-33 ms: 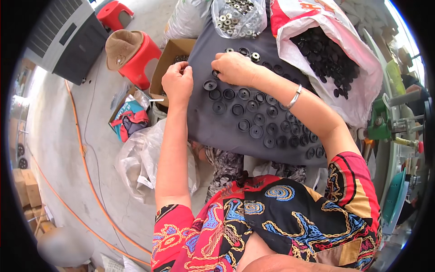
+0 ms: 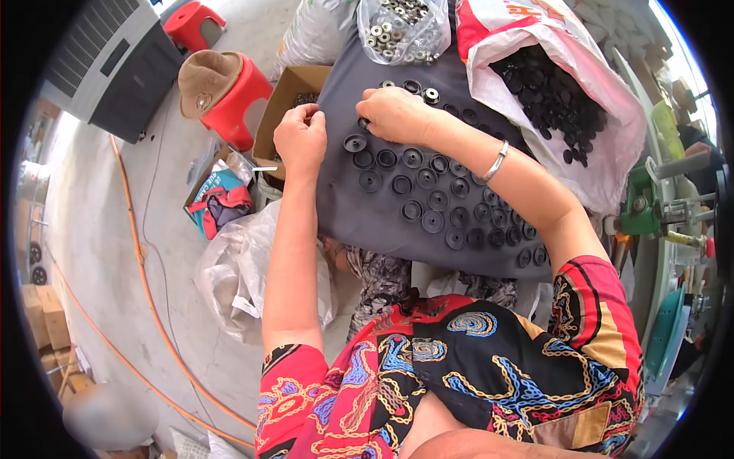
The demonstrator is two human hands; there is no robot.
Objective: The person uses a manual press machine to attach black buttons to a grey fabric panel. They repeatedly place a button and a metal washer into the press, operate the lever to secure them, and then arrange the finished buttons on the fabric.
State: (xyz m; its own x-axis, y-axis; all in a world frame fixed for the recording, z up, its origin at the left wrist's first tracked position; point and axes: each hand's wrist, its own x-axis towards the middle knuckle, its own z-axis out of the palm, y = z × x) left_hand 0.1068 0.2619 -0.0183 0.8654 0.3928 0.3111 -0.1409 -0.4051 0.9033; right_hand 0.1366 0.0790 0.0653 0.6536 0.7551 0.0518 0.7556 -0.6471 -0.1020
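Note:
Rows of round black plastic caps (image 2: pixel 433 222) with raised rims lie on the dark grey cloth-covered table (image 2: pixel 348 218). My right hand (image 2: pixel 394 116), reaching in from the right with a bracelet on the wrist, has its fingers closed at a black cap (image 2: pixel 363 123) near the table's left side; the hand partly hides that cap. My left hand (image 2: pixel 300 138) is raised beside the table's left edge, thumb and fingers pinched together. Whatever is between them is hidden. Metal rings (image 2: pixel 431 95) sit in some caps at the far end.
A clear bag of metal rings (image 2: pixel 403 30) stands at the back. At the right, a white sack (image 2: pixel 612 172) lies open, full of black discs (image 2: pixel 550 99). A cardboard box (image 2: pixel 266 138) adjoins the table's left edge. Red stools (image 2: pixel 243 115), a green machine (image 2: pixel 641 205) and floor hoses (image 2: pixel 138 245) surround me.

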